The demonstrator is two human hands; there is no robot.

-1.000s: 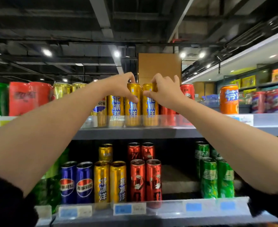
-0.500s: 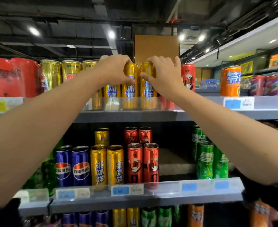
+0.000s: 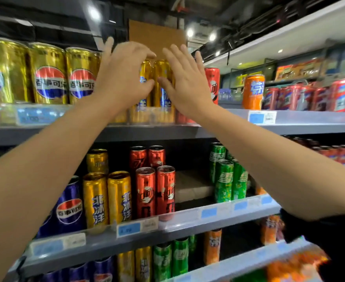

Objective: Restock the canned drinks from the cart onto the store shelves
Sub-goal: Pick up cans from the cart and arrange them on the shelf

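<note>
We see two slim gold aluminium drink cans standing side by side on the top grey metal shelf. Full cans are heavy, rigid and slick, so we would grip mid-body. A second ago both hands clasped them; now our left hand and right hand have let go, fingers spread.
</note>
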